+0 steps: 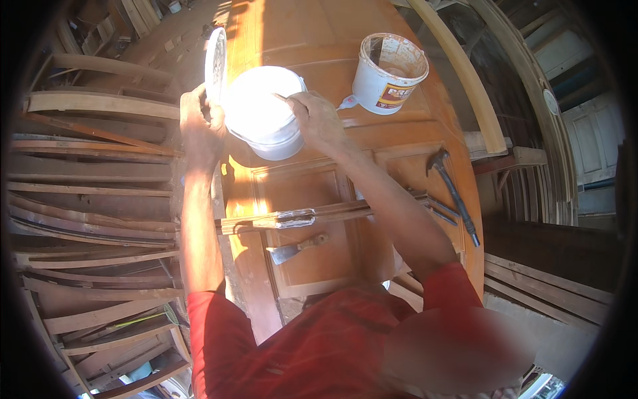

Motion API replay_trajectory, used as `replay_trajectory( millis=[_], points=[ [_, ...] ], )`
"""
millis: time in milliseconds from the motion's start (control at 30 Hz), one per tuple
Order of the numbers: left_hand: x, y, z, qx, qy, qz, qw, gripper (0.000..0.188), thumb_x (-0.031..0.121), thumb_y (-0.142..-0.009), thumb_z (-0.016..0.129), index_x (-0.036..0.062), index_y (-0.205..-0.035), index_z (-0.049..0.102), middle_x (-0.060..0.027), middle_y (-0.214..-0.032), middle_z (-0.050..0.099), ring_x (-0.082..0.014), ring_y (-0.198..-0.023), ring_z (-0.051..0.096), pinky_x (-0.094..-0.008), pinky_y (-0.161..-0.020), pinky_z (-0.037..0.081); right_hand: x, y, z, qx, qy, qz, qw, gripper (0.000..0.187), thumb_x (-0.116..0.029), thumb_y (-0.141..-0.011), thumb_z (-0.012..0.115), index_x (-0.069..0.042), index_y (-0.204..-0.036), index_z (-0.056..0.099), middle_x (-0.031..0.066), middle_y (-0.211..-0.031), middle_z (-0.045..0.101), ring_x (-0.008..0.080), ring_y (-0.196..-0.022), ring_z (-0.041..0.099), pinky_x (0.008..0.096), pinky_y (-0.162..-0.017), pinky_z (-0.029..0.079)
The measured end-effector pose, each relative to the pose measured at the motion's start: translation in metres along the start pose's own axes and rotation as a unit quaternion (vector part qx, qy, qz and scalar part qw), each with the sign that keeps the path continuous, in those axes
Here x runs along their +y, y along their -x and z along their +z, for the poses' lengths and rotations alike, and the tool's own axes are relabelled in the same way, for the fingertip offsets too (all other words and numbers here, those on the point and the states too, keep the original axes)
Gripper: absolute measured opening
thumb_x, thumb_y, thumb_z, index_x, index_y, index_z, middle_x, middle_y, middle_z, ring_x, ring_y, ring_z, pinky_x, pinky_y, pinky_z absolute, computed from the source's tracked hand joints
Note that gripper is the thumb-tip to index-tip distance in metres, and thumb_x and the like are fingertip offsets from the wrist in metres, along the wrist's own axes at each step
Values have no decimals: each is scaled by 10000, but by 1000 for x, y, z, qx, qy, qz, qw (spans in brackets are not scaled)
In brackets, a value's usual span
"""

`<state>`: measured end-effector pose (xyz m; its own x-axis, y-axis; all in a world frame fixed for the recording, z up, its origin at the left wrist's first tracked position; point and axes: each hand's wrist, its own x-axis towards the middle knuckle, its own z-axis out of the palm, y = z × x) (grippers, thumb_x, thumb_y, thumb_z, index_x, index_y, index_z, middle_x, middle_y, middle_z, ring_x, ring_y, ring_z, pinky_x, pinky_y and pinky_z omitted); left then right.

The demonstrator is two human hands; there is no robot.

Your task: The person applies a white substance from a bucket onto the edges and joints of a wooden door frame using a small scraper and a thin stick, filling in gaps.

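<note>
A white bucket [276, 143], its upper part washed out by glare, stands on a brown panelled wooden door [312, 256]. My left hand [201, 126] is closed on the lower edge of a round white lid [214, 63], held on edge at the bucket's left side. Over the bucket's right rim, my right hand [316, 120] is closed, fingers pinched together. A small brown tip pokes out from them, too small to name. To the right stands a second white bucket [372, 86], open, with brown residue inside and a coloured label.
Nearer me, thin wooden strips [332, 213] lie across the door, with a putty knife [299, 248] just below. A hammer [455, 196] rests near the right edge. Wooden frames [100, 169] are stacked at left; long planks [525, 100] stand along the right.
</note>
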<state>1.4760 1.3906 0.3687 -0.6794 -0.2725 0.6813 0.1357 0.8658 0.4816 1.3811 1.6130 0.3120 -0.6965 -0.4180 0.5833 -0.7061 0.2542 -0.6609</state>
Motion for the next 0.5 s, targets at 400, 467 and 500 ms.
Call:
replay_trajectory(
  millis=[400,467,500],
  points=[
    [8,-2,19,-57,-26,93,994,364,19,-939,634,16,-1302,611,-165,-1091,604,-311,-980,623,-426,-877,523,-31,18,-70,-32,-608,211,765,456,-400,-1114,481,8,-1241,639,-19,-755,521,81,-705,458,267,-693,410],
    [14,0,15,-99,-55,113,987,346,36,-963,642,9,-1307,618,-167,-1094,605,-316,-983,621,-424,-882,519,-58,32,-114,-24,-659,179,730,438,-373,-1126,457,7,-1254,632,-18,-769,530,84,-703,455,285,-702,419],
    [0,0,20,-116,-59,146,981,328,49,-980,644,4,-1304,622,-163,-1084,605,-304,-979,621,-411,-862,524,-75,43,-142,-20,-672,181,718,430,-360,-1131,444,6,-1261,629,-18,-773,532,86,-703,454,293,-704,424]
  ],
)
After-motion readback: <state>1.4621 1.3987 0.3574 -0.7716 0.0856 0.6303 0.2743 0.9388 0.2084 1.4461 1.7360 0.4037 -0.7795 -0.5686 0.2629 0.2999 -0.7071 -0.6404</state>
